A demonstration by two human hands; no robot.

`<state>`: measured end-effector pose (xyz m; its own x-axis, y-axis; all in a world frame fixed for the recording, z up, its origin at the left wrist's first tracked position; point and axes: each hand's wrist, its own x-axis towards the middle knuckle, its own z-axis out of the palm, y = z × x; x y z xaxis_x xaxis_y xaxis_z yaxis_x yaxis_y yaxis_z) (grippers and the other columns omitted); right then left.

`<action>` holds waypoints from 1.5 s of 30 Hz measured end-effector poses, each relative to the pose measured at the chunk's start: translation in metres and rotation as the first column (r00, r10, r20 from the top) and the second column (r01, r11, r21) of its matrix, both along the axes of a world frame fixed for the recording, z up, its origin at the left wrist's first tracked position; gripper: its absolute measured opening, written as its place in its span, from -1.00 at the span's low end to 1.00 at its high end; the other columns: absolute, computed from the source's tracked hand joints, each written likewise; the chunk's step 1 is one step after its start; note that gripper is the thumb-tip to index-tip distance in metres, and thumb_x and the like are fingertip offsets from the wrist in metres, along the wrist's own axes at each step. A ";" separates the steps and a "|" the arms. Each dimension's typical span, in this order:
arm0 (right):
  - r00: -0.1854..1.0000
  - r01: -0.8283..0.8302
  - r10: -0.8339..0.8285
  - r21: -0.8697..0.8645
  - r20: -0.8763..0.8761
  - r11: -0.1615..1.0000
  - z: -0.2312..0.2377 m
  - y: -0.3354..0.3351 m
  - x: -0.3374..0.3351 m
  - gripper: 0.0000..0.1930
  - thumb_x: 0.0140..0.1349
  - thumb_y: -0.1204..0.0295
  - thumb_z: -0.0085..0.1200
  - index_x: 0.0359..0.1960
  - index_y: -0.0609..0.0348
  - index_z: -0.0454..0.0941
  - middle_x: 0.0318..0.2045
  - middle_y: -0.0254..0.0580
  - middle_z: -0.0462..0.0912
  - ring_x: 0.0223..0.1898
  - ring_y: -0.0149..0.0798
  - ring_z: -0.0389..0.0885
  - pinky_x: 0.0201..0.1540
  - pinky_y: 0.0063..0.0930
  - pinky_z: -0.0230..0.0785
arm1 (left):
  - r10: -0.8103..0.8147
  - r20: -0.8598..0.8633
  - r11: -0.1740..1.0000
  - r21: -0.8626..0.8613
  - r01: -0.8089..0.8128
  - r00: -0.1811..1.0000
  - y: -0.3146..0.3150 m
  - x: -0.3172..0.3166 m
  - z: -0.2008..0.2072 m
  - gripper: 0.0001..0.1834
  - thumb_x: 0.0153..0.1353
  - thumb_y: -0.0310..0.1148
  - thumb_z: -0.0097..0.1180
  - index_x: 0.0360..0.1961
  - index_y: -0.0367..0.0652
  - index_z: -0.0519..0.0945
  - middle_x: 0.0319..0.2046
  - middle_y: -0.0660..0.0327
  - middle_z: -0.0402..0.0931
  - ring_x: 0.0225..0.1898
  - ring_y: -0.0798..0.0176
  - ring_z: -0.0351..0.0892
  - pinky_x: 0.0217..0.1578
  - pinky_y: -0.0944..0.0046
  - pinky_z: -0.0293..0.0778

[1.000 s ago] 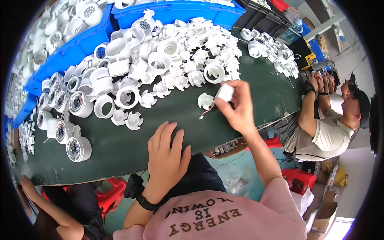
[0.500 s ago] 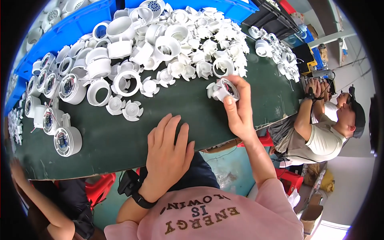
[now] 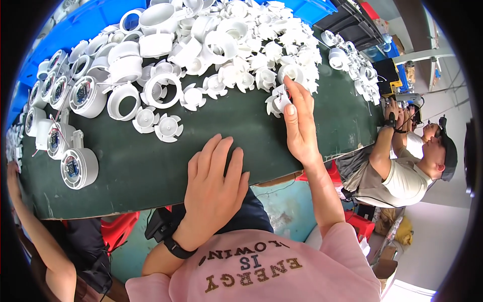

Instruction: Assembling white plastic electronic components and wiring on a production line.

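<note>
- Since the earlier frame, the right hand (image 3: 298,128) has carried its white fan wheel (image 3: 278,102) leftward, away from the heap.
- Green bench (image 3: 151,171): a bare strip runs along the near edge, between the white fan housings (image 3: 78,166) and the hands.
- Left hand (image 3: 214,189) lies flat there, fingers spread, holding nothing.
- Right hand pinches the fan wheel just above the bench, beside the white parts pile (image 3: 241,45).

right hand (image 3: 297,128): moved up and away, now at edge of fan pile (image 3: 261,60) | white part (image 3: 279,100): carried along, held low against tabletop (image 3: 151,171) | left hand (image 3: 214,186): fingers spread less
</note>
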<state>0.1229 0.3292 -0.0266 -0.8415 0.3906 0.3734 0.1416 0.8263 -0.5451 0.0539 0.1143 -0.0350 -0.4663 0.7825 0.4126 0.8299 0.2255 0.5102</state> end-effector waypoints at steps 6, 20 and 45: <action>0.999 0.038 -0.038 -0.032 0.000 0.999 -0.002 -0.002 0.000 -0.52 0.45 0.21 -0.32 0.25 0.30 0.26 0.13 0.04 0.31 0.14 -0.10 0.25 0.25 -0.34 0.02 | 0.001 0.016 1.000 -0.003 -0.001 1.000 -0.001 0.000 -0.001 -0.56 -0.01 -0.40 0.21 -0.07 -0.30 0.48 0.04 0.00 0.33 0.13 -0.06 0.32 -0.02 0.02 0.30; 0.986 -0.059 -0.001 0.361 0.166 0.931 0.008 -0.002 -0.002 -0.55 0.26 0.43 -0.07 0.20 0.20 0.27 0.08 -0.01 0.31 0.05 -0.03 0.28 0.15 -0.19 -0.01 | -0.023 0.054 0.998 -0.058 0.026 0.998 0.003 0.003 0.011 -0.52 0.01 -0.44 0.18 0.02 -0.29 0.44 0.10 -0.02 0.32 0.16 -0.14 0.28 0.06 -0.01 0.25; 1.000 0.012 -0.007 0.453 -0.012 0.892 0.017 0.046 0.004 -0.81 0.15 0.40 0.15 -0.20 0.12 0.54 -0.63 -0.18 0.57 -0.58 -0.18 0.55 -0.39 -0.35 0.36 | -0.341 0.914 0.910 0.379 -0.165 0.218 -0.020 0.015 0.047 -0.46 0.33 0.01 -0.13 0.00 -0.32 0.42 -0.27 0.13 0.47 -0.28 0.21 0.58 -0.31 0.30 0.50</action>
<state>0.1270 0.3751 -0.0097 -0.8339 0.1851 0.5199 0.1473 0.9825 -0.1136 0.0687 0.0939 0.0118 -0.6281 0.7749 -0.0707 -0.3467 -0.1973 0.9170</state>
